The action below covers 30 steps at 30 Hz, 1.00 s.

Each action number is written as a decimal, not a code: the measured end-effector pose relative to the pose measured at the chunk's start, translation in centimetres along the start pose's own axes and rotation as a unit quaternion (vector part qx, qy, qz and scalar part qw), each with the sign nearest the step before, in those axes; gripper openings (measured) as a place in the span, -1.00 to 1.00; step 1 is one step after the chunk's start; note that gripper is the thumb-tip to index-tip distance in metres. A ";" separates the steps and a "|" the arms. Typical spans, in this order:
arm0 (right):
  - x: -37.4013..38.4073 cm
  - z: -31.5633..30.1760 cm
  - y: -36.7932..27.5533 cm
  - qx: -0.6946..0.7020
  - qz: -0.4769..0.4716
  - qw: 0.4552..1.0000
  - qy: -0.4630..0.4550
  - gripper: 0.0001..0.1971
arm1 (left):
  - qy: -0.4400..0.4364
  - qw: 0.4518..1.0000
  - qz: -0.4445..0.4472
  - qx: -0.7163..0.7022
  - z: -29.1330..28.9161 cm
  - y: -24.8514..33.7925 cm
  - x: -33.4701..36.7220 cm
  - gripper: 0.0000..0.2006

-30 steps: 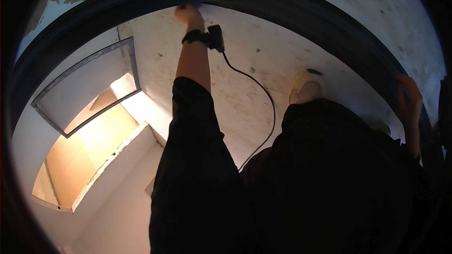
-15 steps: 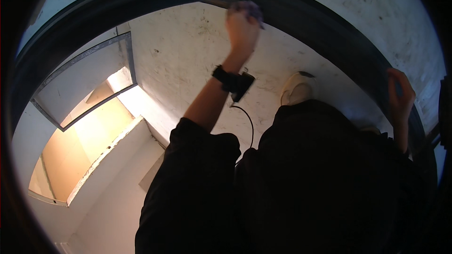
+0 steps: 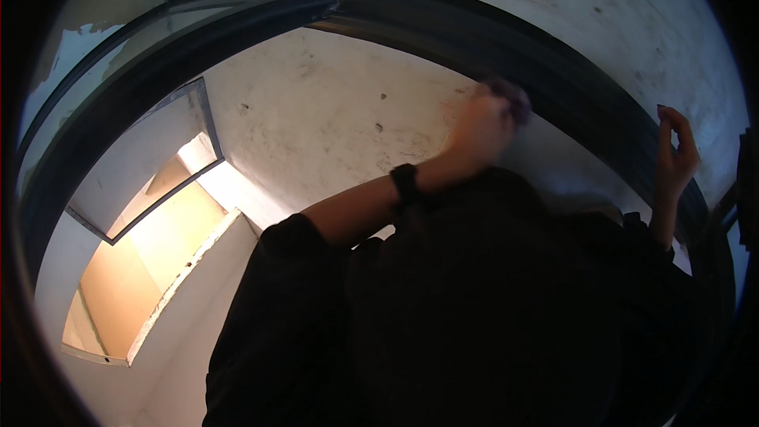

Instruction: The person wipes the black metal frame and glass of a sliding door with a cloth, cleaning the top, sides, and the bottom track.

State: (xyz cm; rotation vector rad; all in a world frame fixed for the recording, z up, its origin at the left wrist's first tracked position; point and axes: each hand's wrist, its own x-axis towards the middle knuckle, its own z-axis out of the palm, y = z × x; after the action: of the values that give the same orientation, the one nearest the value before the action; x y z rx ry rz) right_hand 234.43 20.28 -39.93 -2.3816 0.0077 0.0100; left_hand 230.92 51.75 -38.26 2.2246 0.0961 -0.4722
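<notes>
My left hand (image 3: 481, 128), blurred by motion, is closed around a bunched dark purple cloth (image 3: 518, 101). The cloth is at the lower edge of a long dark frame (image 3: 443, 30), which curves across the view. On that wrist is a black strap (image 3: 405, 183). Over at the right, my right hand (image 3: 677, 160) is raised beside the frame's right-hand stretch. Its fingers are loosely bent with a gap between them, and nothing shows in them.
A pale, smudged surface (image 3: 340, 103) lies inside the frame, and another (image 3: 601, 12) beyond it. At left, a thin grey-edged panel (image 3: 138, 162) stands by a lit opening (image 3: 130, 277) with a rough, chipped edge. My dark clothing fills the lower middle.
My left hand has swept right and nearer along the dark frame with the cloth. My body has leaned forward, covering the shoe seen before. The right hand has shifted slightly.
</notes>
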 end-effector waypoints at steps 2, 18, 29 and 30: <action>-0.4 1.1 0.5 -0.004 0.011 1.000 -0.015 -0.85 | -0.032 0.996 -0.023 0.083 2.9 0.4 -0.9 -0.89; -11.8 -23.4 -8.8 -0.178 0.149 0.973 0.014 -0.83 | -0.547 0.806 -0.100 -0.201 -6.0 18.6 7.1 -0.69; -26.9 -33.1 -27.9 0.354 0.531 0.770 -0.008 -0.78 | -0.188 0.746 -0.252 -0.588 -33.4 40.7 -5.4 -0.79; -32.0 -33.7 -27.1 0.325 0.570 0.754 0.018 -0.80 | -0.232 0.734 -0.232 -0.595 -34.4 42.0 -7.2 -0.77</action>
State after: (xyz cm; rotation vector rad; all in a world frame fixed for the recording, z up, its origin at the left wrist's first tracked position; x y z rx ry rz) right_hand 202.88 16.78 3.43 -1.3521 1.2619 0.4600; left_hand 244.16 51.36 14.84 0.7479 0.5339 -0.8977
